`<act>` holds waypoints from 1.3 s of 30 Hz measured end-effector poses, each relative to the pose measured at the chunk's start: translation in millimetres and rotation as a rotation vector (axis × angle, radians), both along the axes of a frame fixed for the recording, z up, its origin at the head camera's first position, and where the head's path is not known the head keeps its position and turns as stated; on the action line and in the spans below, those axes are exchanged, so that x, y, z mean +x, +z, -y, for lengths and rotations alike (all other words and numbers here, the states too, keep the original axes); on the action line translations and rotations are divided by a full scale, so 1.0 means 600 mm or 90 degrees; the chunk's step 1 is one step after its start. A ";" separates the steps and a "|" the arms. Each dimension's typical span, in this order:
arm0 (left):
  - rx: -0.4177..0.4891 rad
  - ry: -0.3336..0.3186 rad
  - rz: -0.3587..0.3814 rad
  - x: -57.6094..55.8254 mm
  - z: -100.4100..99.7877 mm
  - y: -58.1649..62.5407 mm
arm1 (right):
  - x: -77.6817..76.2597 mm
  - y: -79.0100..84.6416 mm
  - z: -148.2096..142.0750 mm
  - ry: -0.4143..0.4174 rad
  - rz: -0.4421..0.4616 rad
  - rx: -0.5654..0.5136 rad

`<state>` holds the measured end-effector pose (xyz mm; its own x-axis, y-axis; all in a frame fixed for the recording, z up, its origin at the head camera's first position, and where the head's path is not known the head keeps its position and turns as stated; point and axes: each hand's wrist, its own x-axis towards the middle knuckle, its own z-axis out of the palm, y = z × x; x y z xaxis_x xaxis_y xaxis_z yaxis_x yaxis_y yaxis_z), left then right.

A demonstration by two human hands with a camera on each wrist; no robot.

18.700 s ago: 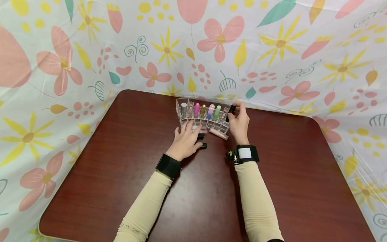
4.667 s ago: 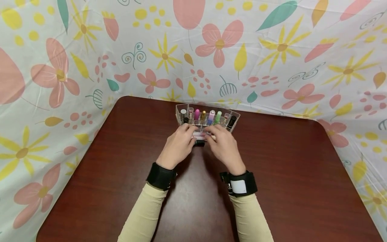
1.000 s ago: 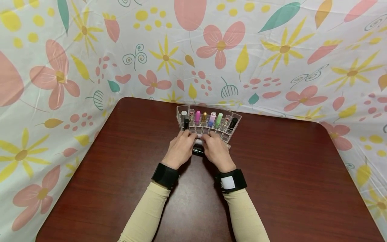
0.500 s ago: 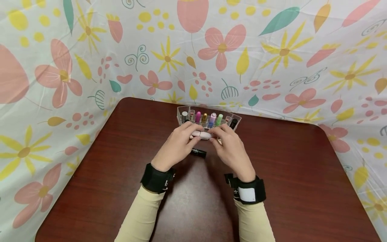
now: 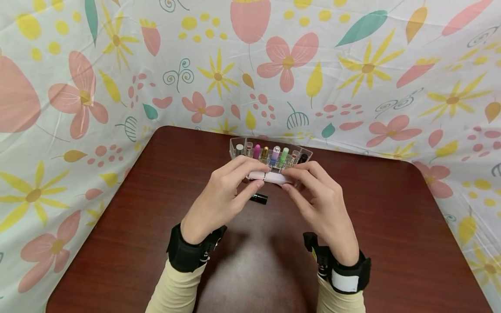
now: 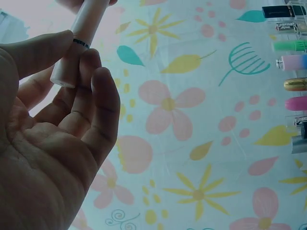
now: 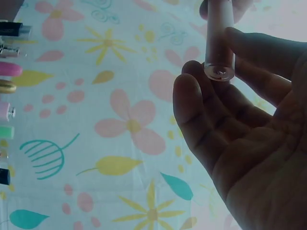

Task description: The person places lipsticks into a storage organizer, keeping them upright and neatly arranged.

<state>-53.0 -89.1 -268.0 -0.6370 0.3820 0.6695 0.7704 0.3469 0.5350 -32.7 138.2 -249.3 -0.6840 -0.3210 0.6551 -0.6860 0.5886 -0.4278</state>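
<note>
Between both hands a pale pink lip gloss tube (image 5: 275, 178) is held level in front of the rack, a thin dark ring around it. My left hand (image 5: 221, 191) pinches its left end with thumb and fingers. The tube's clear right end lies in the thumb and fingers of my right hand (image 5: 325, 202). In the left wrist view the tube (image 6: 88, 24) shows its blunt end; in the right wrist view the tube (image 7: 219, 45) shows its glassy end. On the table below lies a black lipstick tube (image 5: 259, 198), partly behind my left hand.
A clear fan-shaped lipstick rack (image 5: 236, 141) stands at the table's back, against the flowered cloth (image 5: 285, 63). Its back row holds several upright tubes, among them a magenta lipstick (image 5: 256, 151) and a green tube (image 5: 284, 155). My hands hide its front.
Over the last second both hands have lifted the pale tube from before the rack and drawn it nearer. Long before, my right hand held a black tube now standing at the rack's right end.
</note>
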 end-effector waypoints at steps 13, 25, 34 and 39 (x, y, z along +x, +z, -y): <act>0.004 -0.001 -0.016 -0.002 -0.003 0.001 | 0.000 0.001 -0.005 0.013 0.005 0.034; -0.037 -0.012 0.007 0.004 -0.010 0.000 | -0.014 -0.007 -0.017 0.102 0.103 -0.189; 0.002 -0.005 0.158 0.006 -0.053 -0.012 | -0.041 -0.034 0.002 0.211 0.387 -0.592; 0.051 0.024 0.279 0.005 -0.078 -0.028 | -0.051 -0.047 0.013 0.186 0.414 -0.636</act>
